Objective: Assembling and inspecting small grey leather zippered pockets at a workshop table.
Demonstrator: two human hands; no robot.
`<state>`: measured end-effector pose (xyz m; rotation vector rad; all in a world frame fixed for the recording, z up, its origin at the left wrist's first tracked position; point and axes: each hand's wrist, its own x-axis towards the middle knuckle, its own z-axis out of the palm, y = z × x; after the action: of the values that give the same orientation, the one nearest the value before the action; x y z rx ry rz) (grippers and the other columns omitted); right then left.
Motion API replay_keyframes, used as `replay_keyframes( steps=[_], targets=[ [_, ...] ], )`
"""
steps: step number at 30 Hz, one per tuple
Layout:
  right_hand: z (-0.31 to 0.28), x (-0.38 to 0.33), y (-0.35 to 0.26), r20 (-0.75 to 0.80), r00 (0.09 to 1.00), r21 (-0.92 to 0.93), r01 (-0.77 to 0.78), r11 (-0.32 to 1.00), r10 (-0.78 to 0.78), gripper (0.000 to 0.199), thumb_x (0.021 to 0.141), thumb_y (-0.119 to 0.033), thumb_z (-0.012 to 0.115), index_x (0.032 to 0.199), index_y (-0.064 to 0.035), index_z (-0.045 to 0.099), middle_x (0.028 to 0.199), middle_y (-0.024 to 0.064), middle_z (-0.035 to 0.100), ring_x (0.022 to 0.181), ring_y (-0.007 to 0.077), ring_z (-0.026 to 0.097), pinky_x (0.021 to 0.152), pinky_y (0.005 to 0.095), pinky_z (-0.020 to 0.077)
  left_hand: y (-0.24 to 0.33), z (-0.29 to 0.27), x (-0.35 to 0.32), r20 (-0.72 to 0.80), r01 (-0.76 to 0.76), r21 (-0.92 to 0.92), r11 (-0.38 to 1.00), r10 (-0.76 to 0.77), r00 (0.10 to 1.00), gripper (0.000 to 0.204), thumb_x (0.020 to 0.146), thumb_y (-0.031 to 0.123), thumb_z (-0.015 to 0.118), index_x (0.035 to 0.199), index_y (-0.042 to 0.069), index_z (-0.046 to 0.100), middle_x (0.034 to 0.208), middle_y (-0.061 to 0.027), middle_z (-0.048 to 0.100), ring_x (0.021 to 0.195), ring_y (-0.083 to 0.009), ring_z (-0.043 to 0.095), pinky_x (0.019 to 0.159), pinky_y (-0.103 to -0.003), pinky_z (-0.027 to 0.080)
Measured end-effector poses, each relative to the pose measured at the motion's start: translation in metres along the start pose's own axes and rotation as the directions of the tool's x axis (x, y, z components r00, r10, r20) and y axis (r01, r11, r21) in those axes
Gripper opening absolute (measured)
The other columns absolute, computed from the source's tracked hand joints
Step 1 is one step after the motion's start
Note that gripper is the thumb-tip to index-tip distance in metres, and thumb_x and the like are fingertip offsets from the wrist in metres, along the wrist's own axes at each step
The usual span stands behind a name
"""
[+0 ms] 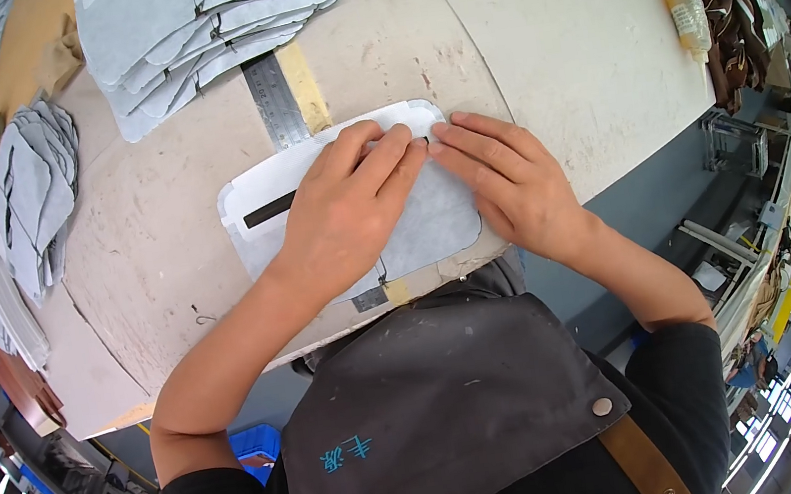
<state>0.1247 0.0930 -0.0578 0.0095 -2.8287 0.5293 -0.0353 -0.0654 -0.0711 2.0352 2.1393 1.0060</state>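
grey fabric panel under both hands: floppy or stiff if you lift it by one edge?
Probably floppy: the grey fabric panel lies thin and flat under the left hand and right hand. Likely light, like the stacked grey pieces. Its white template looks stiffer.

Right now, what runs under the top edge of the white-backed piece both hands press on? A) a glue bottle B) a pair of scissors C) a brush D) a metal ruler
D: a metal ruler sticks out from beneath the grey piece that the left hand and right hand press flat.
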Motion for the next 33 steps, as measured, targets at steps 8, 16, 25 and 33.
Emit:
replay_keyframes(
  steps=[8, 16, 25, 33],
  targets=[
    [0.001, 0.000, 0.001, 0.073, 0.997, -0.038, -0.009, 0.999, 0.011, 0.042, 0.077, -0.006, 0.060, 0.118, -0.0030, 0.064, 0.133, 0.0070, 0.056, 0.127, 0.0251, 0.051, 0.097, 0.0361, 0.0468, -0.005, 0.002, 0.000, -0.002, -0.026, 0.119, 0.992, 0.027, 1.000, 0.040, 0.065, -0.004, 0.068, 0.105, -0.002, 0.069, 0.112, -0.0075, 0.063, 0.096, -0.0265, 0.058, 0.078, -0.034, 0.053],
    [0.008, 0.012, -0.003, -0.006, 0.997, 0.006, -0.074, 0.997, 0.074, 0.043, 0.076, -0.005, 0.060, 0.119, 0.0003, 0.063, 0.129, 0.0088, 0.057, 0.118, 0.0263, 0.053, 0.093, 0.0377, 0.0456, -0.009, 0.001, 0.007, -0.031, 0.034, -0.015, 0.999, -0.035, 0.999, 0.039, 0.072, -0.002, 0.071, 0.111, -0.001, 0.067, 0.124, -0.0069, 0.062, 0.097, -0.0266, 0.057, 0.079, -0.035, 0.052],
    [0.007, 0.010, -0.003, -0.030, 0.999, -0.072, -0.048, 0.996, 0.046, 0.048, 0.074, 0.001, 0.061, 0.122, 0.0010, 0.062, 0.129, 0.0120, 0.056, 0.115, 0.0293, 0.053, 0.094, 0.0392, 0.0452, -0.019, -0.004, 0.020, 0.049, 0.047, -0.090, 0.995, -0.043, 0.998, 0.036, 0.076, 0.003, 0.073, 0.111, 0.000, 0.067, 0.120, -0.0077, 0.062, 0.100, -0.0301, 0.054, 0.085, -0.038, 0.049],
    [0.005, 0.014, -0.002, -0.170, 0.910, 0.334, -0.308, 0.891, 0.378, 0.045, 0.082, 0.002, 0.067, 0.126, -0.0014, 0.060, 0.114, 0.0156, 0.061, 0.099, 0.0301, 0.061, 0.081, 0.0349, 0.0519, -0.025, -0.004, 0.050, 0.135, 0.238, -0.156, 0.959, -0.218, 0.967, 0.021, 0.081, 0.009, 0.074, 0.099, 0.001, 0.070, 0.095, -0.0103, 0.064, 0.090, -0.0272, 0.057, 0.077, -0.035, 0.048]
  ],
)
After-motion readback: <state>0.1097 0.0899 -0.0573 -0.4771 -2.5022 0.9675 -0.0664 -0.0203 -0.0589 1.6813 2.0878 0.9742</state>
